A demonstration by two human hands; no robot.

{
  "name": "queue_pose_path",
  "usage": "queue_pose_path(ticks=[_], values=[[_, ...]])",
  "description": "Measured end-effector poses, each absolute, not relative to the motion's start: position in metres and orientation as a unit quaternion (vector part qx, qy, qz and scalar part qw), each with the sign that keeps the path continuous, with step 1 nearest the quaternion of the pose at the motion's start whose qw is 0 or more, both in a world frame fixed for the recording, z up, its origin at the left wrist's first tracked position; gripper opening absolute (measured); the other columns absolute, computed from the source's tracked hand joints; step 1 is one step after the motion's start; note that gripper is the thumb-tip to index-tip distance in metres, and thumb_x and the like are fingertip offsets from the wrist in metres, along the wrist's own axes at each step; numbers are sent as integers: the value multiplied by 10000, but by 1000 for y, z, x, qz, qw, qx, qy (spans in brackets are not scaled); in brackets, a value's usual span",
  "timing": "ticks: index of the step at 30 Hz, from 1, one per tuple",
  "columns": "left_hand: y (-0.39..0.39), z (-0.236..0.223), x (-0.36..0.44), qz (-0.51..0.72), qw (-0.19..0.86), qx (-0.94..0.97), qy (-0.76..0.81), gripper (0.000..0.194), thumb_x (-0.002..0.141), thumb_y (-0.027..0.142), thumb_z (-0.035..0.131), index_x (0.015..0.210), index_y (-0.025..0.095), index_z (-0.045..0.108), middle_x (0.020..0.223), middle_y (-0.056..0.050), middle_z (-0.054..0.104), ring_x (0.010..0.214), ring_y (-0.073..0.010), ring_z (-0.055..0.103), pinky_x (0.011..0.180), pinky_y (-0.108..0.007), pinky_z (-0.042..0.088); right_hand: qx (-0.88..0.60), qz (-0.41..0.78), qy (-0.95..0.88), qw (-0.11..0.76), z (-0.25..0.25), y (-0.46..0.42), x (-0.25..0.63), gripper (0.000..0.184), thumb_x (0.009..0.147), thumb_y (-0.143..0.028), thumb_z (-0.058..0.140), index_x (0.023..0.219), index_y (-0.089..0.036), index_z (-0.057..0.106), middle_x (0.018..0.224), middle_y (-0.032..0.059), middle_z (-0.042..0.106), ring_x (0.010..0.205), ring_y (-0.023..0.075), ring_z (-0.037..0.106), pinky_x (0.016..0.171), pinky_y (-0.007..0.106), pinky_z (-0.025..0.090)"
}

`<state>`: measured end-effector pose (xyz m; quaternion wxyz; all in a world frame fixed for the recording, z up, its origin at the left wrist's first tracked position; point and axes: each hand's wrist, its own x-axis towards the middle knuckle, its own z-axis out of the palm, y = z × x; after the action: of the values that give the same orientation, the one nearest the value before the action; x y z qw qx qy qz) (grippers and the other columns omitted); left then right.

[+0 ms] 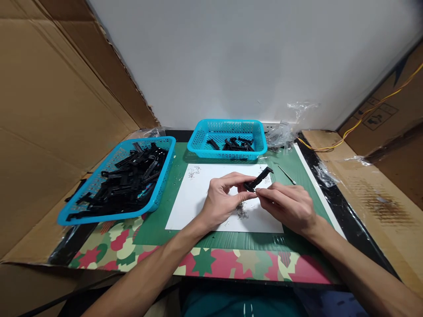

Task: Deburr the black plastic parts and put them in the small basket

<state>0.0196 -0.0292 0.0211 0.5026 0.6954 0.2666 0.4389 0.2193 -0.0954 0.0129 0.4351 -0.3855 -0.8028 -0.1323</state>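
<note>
My left hand grips a black plastic part, long and narrow with a hooked far end, tilted up to the right above a white sheet of paper. Close against the part's lower end, the fingertips of my right hand are pinched together; whatever they hold is too small to make out. Beneath the hands lies a loose pile of tiny metal pieces. Smaller scatterings of such pieces show near the sheet's far left corner.
A large blue basket heaped with black plastic parts stands at the left. Behind the paper, a smaller blue basket holds several more. A thin metal tool lies at the right on the green mat. Clear plastic bags and cardboard walls flank the table.
</note>
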Motion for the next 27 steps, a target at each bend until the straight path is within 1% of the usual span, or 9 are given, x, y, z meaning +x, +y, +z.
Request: queue_pose_path(ticks=[5, 9, 13, 17, 20, 24, 27], values=[[-29, 23, 19, 437, 507, 693, 268, 313, 761, 227, 932, 1064, 205, 859, 1034, -104, 813, 958, -230, 736, 798, -312, 582, -388, -135, -806, 426, 14, -94, 220, 110, 1019, -102, 615, 980, -163, 698, 713, -10, 679, 574, 93, 576, 532, 265, 383], [-28, 24, 19, 429, 523, 692, 253, 304, 752, 201, 933, 1047, 218, 864, 1022, -97, 820, 958, -225, 746, 779, -289, 584, -379, -98, -819, 419, 14, -93, 224, 118, 1035, -119, 605, 1002, -150, 714, 706, -10, 653, 576, 91, 561, 525, 259, 368], [-28, 24, 19, 420, 538, 688, 245, 302, 766, 196, 921, 1062, 216, 861, 1031, -94, 819, 950, -213, 747, 804, -286, 588, -378, -101, -821, 416, 14, -93, 226, 133, 1042, -135, 603, 1009, -149, 732, 693, -7, 648, 573, 98, 568, 534, 258, 379], [-28, 22, 19, 402, 556, 682, 254, 308, 790, 208, 904, 1093, 201, 851, 1054, -99, 815, 940, -210, 740, 829, -304, 592, -379, -100, -814, 428, 16, -94, 224, 120, 1028, -138, 631, 1009, -144, 749, 714, 10, 685, 576, 103, 595, 530, 251, 401], [-28, 18, 19, 382, 587, 660, 273, 337, 793, 272, 908, 1113, 188, 843, 1023, -98, 813, 880, -201, 734, 786, -305, 596, -395, -85, -799, 445, 19, -93, 223, 107, 1020, -158, 656, 984, -165, 756, 752, 18, 719, 579, 98, 600, 526, 241, 417], [-29, 14, 19, 353, 629, 627, 295, 425, 832, 430, 874, 1153, 156, 821, 926, -95, 794, 753, -167, 697, 700, -290, 582, -402, -64, -788, 461, 21, -92, 224, 73, 1006, -181, 692, 995, -178, 764, 771, 27, 733, 590, 100, 612, 530, 236, 435], [-30, 13, 20, 347, 633, 628, 290, 453, 862, 479, 839, 1172, 151, 808, 908, -91, 777, 732, -149, 672, 686, -275, 563, -400, -57, -790, 461, 22, -91, 226, 66, 995, -168, 701, 1000, -172, 767, 772, 33, 735, 592, 104, 620, 529, 236, 443]])
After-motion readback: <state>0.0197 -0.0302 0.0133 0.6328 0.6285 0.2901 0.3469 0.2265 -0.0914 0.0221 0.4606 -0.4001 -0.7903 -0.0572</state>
